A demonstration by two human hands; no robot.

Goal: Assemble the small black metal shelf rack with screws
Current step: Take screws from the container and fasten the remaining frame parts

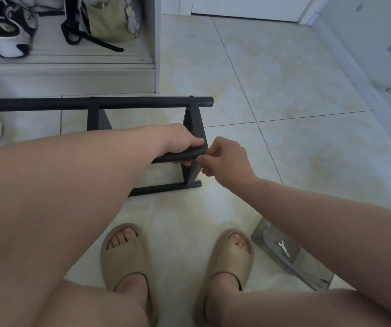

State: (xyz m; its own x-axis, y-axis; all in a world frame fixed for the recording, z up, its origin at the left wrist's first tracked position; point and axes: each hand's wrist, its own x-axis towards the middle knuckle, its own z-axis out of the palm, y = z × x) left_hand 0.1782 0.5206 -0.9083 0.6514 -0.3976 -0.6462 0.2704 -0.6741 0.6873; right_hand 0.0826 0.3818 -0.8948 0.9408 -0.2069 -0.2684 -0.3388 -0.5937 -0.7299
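The outer rails (119,103) look fixed to the end frame (191,123); the left hand (182,139) grips the middle rail (178,157), whose end, seemingly still unfastened, the right hand (227,159) pinches.

Matt black metal rack (142,102) on glossy, smooth tile floor (284,90).

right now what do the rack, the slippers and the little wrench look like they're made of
The rack looks like metal tube with a matte black coat: round bars, dull even sheen. The slippers are probably moulded foam or rubber, matte beige: thick, seamless. The wrench seems thin flat metal, pale and silvery; too small to say more.
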